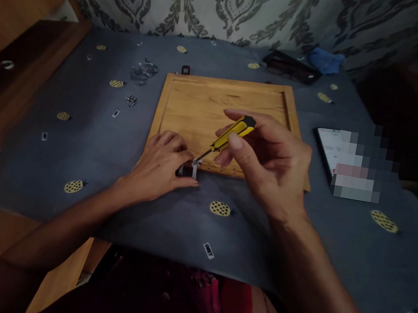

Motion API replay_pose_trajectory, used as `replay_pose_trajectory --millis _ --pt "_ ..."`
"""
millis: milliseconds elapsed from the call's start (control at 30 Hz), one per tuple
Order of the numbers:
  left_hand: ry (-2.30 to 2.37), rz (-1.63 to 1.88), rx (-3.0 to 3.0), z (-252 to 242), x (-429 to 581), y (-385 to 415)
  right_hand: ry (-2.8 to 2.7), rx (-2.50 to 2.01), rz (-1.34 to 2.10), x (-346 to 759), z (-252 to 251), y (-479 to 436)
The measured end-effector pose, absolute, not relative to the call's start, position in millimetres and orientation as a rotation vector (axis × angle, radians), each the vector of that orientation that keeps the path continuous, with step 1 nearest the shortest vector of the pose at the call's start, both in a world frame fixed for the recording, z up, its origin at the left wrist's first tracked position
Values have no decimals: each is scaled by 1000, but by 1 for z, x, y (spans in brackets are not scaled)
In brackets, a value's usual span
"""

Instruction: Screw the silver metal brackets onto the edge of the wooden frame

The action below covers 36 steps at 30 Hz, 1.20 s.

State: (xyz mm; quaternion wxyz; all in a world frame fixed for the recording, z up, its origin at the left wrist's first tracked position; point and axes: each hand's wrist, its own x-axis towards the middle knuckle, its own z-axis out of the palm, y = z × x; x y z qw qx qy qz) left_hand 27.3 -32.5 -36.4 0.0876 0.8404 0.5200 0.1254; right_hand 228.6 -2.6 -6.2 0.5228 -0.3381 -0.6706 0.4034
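Dark red clothing (pixel 153 297) of the person is nearest, below the edge of the grey-blue tabletop (pixel 132 229), on which yellow pineapples (pixel 219 208) are printed. The left hand (pixel 161 164) is at the near edge of a wooden board (pixel 193 106); its grip is closed around a small fitting (pixel 195 169), with the thumb on the near side. The right hand (pixel 272 162) has its grip around the yellow and black handle of a screwdriver (pixel 235 133), which is tilted, with the tip at the metal part of the fitting. The board lies flat and has a raised frame. To its right lies a phone (pixel 326 149), screen up; to its left, a few screws (pixel 130 100) and, farther, a pile of shiny pieces (pixel 143 71), too small to tell. Beyond the board are a black case (pixel 291 68) and, just beside it, a blue cloth (pixel 326 61). Farthest is a patterned backdrop (pixel 235 0).
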Motion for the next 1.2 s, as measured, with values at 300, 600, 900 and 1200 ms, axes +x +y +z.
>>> replay_pose_trajectory --millis 300,600,900,1200 --pt "1548 384 2506 -37 28 -33 -1512 -795 930 224 -14 -1" --pt "1553 391 2513 -37 28 -34 -1610 -791 963 227 -8 -5" --pt "1551 405 2490 -37 28 -33 -1392 -795 673 222 -10 -10" --pt "1561 403 2496 -39 27 -33 -1495 -780 712 223 -18 -4"
